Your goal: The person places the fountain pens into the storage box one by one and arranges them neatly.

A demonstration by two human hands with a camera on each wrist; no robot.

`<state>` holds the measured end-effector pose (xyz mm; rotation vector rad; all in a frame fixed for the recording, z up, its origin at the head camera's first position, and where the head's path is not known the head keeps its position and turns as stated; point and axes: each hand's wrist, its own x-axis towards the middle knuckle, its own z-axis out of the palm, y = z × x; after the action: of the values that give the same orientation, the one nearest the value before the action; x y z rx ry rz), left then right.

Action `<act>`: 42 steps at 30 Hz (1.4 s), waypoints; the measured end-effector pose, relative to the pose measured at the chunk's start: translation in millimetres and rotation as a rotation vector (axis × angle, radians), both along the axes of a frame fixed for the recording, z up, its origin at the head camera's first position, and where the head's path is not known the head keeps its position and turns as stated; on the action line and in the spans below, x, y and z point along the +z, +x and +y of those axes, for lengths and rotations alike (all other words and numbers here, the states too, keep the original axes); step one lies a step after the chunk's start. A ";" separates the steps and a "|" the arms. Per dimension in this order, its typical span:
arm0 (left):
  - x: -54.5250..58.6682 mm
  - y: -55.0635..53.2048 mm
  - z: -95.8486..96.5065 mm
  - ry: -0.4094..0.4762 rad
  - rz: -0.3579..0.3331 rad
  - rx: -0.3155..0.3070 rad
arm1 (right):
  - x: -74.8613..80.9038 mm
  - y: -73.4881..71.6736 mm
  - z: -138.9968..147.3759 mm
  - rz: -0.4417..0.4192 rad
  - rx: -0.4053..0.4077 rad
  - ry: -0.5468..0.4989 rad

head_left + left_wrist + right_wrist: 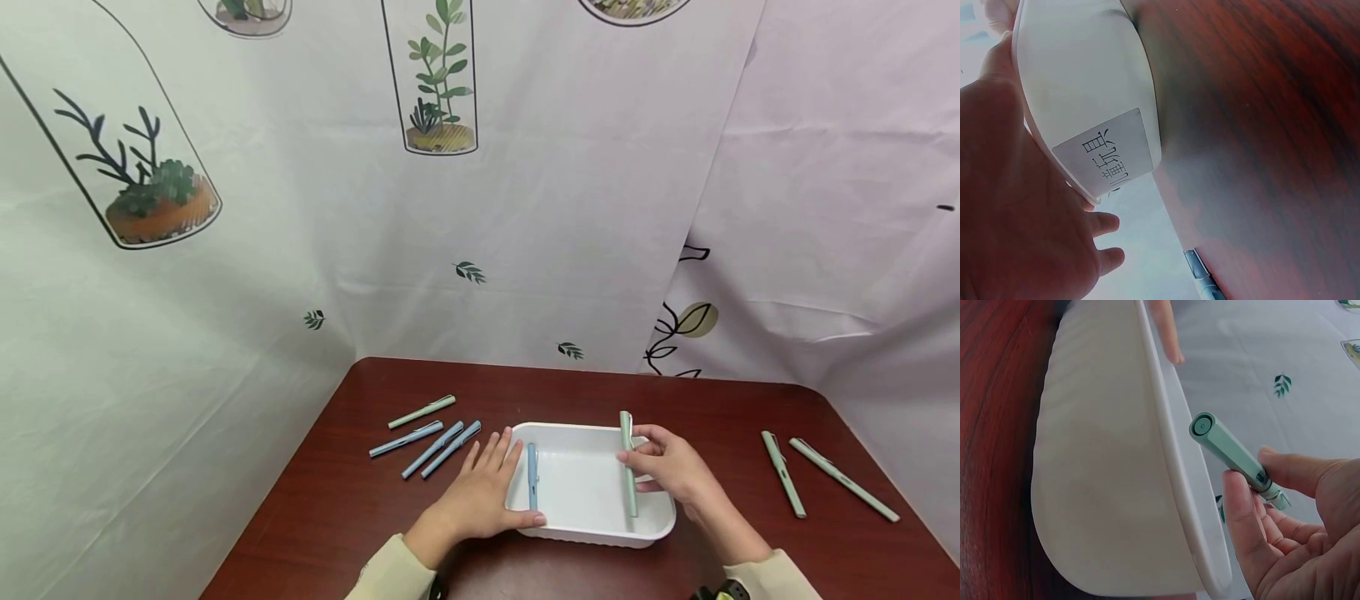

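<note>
My right hand (675, 468) pinches a light green pen (628, 475) over the right side of a white tray (577, 533). In the right wrist view, the green pen (1232, 450) is held between thumb and fingers, its round end facing the camera. Inside the tray at the left lies a blue pen (532, 475). My left hand (483, 496) rests on the tray's left rim, its fingers spread and straight. The left wrist view shows the tray's outer wall (1085, 69) with a printed label (1107, 153).
Left of the tray lie several pens: a green pen (422, 412) and blue pens, one being the nearest blue pen (452, 448). At the right are two green pens, one inner (783, 475) and one outer (843, 479). A printed curtain (510, 208) hangs behind the brown table (315, 517).
</note>
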<state>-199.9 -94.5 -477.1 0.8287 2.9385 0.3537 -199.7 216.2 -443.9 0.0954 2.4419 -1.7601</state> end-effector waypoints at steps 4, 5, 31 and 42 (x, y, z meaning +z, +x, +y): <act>0.4 0.7 0.0 0.004 0.001 0.000 | -2.6 -1.0 -5.2 -0.013 -0.009 0.005; 0.5 0.9 0.0 0.004 0.002 0.000 | -3.2 -1.4 -6.5 -0.018 -0.012 0.006; -0.6 0.3 1.2 -0.015 0.021 0.006 | -21.8 -6.8 -44.5 -0.047 -0.007 0.012; 0.2 1.2 1.7 -0.014 0.029 -0.002 | -27.5 -11.7 -60.3 -0.092 -0.004 0.029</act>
<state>-198.7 -92.8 -476.8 0.8420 2.9632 0.3229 -211.4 155.9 -471.4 0.1803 2.4047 -1.6830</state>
